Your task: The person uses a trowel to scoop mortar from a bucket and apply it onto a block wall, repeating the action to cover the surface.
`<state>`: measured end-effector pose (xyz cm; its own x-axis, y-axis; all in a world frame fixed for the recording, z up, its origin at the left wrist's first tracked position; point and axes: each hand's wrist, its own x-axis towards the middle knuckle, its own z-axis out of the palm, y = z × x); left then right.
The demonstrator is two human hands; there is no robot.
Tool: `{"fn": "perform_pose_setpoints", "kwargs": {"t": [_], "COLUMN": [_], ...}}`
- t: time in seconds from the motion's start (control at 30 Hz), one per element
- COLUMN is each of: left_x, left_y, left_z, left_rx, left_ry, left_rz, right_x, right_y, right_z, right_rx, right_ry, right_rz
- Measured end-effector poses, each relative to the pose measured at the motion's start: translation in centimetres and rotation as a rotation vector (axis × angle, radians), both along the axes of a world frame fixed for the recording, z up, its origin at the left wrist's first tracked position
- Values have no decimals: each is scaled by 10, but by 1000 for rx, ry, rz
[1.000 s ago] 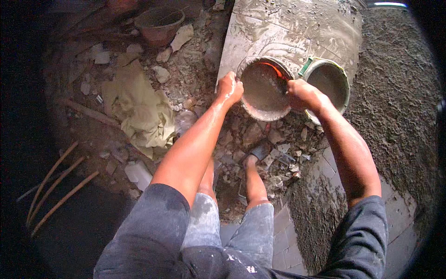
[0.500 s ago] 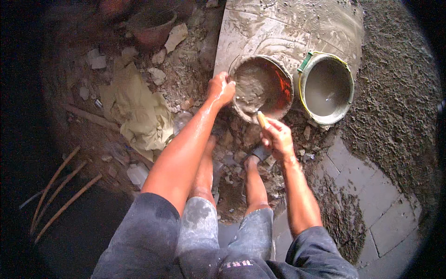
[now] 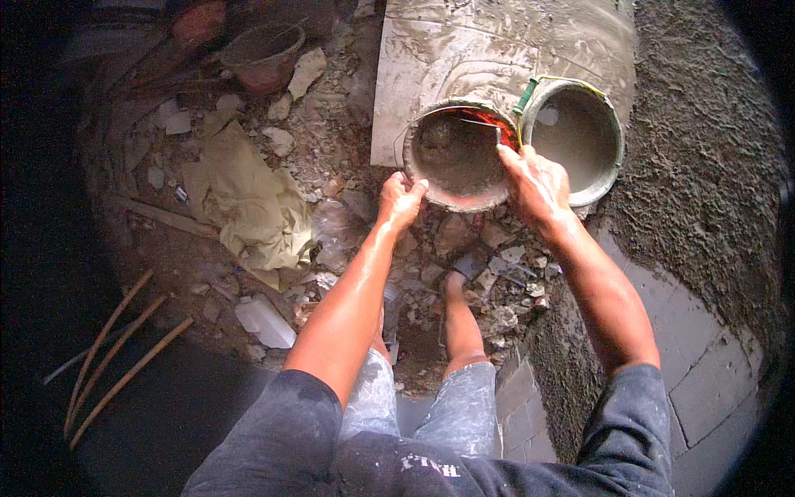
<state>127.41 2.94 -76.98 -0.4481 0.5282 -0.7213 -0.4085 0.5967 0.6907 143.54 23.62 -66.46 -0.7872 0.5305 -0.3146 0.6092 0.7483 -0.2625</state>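
My left hand [image 3: 401, 200] grips the near left rim of a bucket [image 3: 443, 201] with a grey-crusted edge and an orange-red inner wall. Wet grey mortar [image 3: 455, 153] coats the inside. My right hand [image 3: 540, 184] is closed round a trowel [image 3: 498, 135] at the bucket's right rim. The trowel's thin metal neck and a narrow edge of its blade show over the opening; my fingers hide the handle. Close by on the right stands a second bucket [image 3: 615, 178], with cloudy grey liquid inside and a green grip on its yellowish bail.
A mortar-smeared board [image 3: 414, 70] lies beyond the buckets. Rough wet mortar [image 3: 704, 157] spreads on the right beside grey paving [image 3: 712, 398]. Rubble, a crumpled tan sheet [image 3: 248, 195] and a white plastic container [image 3: 265, 321] lie left. Another bucket [image 3: 269, 70] stands at the far left.
My right hand has moved up and right from the near rim to the right rim, turning the trowel. My left hand has shifted down along the rim, and the bucket has turned.
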Motion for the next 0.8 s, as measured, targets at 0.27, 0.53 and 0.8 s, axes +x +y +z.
{"fn": "perform_pose_setpoints", "kwargs": {"t": [0.27, 0.53, 0.8], "left_x": [4, -33, -42], "left_y": [-20, -20, 3], "left_z": [-31, -5, 6], "left_rx": [-3, -55, -69], "left_ry": [52, 167, 374], "left_rz": [-15, -61, -234], "right_x": [-6, -3, -68], "right_y": [-33, -21, -10], "right_z": [6, 98, 42], "right_rx": [-46, -59, 80], "right_ry": [98, 24, -459], "right_rz": [216, 340, 242]}}
